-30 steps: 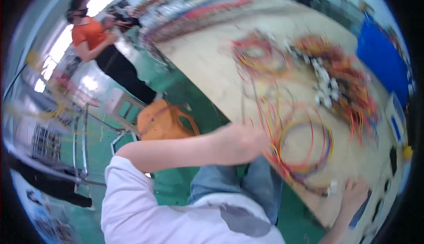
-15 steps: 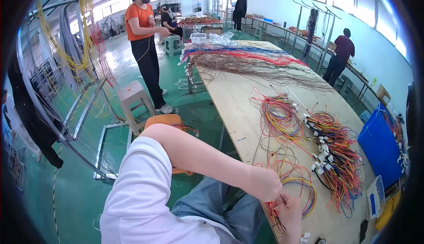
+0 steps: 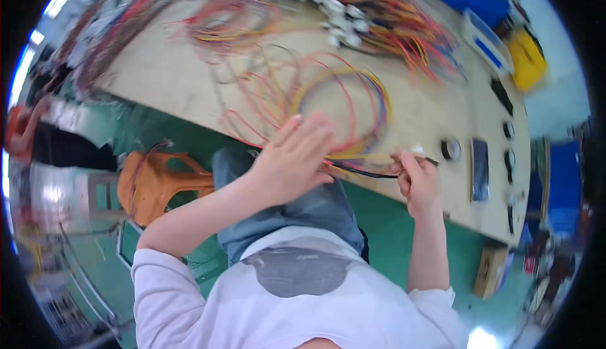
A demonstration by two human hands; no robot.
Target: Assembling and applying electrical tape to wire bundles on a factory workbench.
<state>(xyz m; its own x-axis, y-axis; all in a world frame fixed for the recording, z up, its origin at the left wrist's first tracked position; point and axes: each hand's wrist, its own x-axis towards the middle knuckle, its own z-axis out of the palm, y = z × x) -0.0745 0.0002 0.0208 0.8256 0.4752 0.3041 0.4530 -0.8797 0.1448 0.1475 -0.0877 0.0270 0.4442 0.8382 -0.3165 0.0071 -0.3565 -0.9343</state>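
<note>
A loose coil of yellow, blue and red wires (image 3: 384, 103) lies on the wooden table, its gathered end running along the near edge. My left hand (image 3: 293, 159) is over the coil's near side, fingers stretched out and slightly blurred, thumb beside the gathered wires. To its right, my right hand (image 3: 416, 178) is closed in a pinch on the end of this wire bundle (image 3: 363, 165). Part of the bundle is black, and a dark tip sticks out past my right fingers. A small white piece shows just above that hand. My left hand hides where the coil meets the bundle.
Farther back on the table (image 3: 170, 100) lie another wire coil (image 3: 230, 24) and a big heap of wires with white connectors (image 3: 344, 24). Black tape rolls (image 3: 450, 149) and a dark flat block (image 3: 480, 170) sit at right. An orange stool (image 3: 142, 182) stands left.
My view has swung down and toward the right. My hands, close together at the table edge before, are now apart, the left stretched flat and the right pinching the bundle's end.
</note>
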